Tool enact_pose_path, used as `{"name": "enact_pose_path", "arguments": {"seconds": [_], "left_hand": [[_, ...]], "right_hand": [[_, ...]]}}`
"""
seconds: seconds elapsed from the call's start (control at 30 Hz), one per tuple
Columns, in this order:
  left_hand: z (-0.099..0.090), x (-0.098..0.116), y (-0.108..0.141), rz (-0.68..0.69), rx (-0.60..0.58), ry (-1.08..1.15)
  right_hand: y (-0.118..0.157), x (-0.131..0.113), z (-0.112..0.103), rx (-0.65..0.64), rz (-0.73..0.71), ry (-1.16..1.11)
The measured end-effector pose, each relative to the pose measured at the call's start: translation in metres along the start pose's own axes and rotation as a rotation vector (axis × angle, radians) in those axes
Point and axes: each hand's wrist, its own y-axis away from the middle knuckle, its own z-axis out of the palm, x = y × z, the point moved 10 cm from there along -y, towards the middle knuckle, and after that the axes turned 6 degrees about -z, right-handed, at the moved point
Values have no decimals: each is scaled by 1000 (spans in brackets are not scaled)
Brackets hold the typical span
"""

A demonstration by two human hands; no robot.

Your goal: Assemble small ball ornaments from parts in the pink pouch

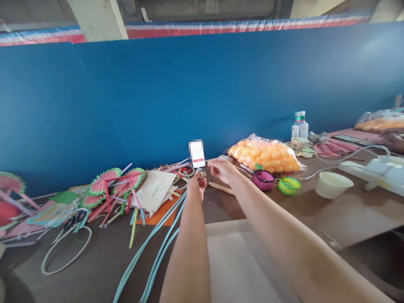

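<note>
My left hand (197, 185) is closed around the top end of several long light-blue cords (158, 248), which trail down over the table toward the front edge. A small brownish and silvery piece (202, 173) shows at its fingertips. Just to the right, my right hand (221, 169) is held with its fingers pinched together; whatever they grip is too small to name. Behind both hands a phone (198, 154) with a lit white screen stands against the blue partition. A flat brown strip (221, 188) lies under my right wrist.
Pink-and-green paper fans (129, 185), papers (154, 189) and a white cable loop (47, 263) lie left. On the right are a bag of orange balls (268, 155), a purple container (263, 179), green-yellow tape (289, 185), a cup (333, 185), bottles (299, 126) and a power strip (372, 176).
</note>
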Motion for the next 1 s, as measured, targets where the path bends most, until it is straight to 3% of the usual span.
{"name": "enact_pose_path", "arguments": {"seconds": [0.17,0.33,0.67,1.0], "left_hand": [[-1,4,-1,45,-16,1],[-3,4,1,61,1,-12],[-1,4,11,59,-10,-24],[5,5,14,82,-79,-26]], "right_hand": [[2,36,-14,85,31,-140],[7,33,-27,103,22,-206],[16,40,-5,3,67,-154],[19,46,2,-76,138,-147]]}}
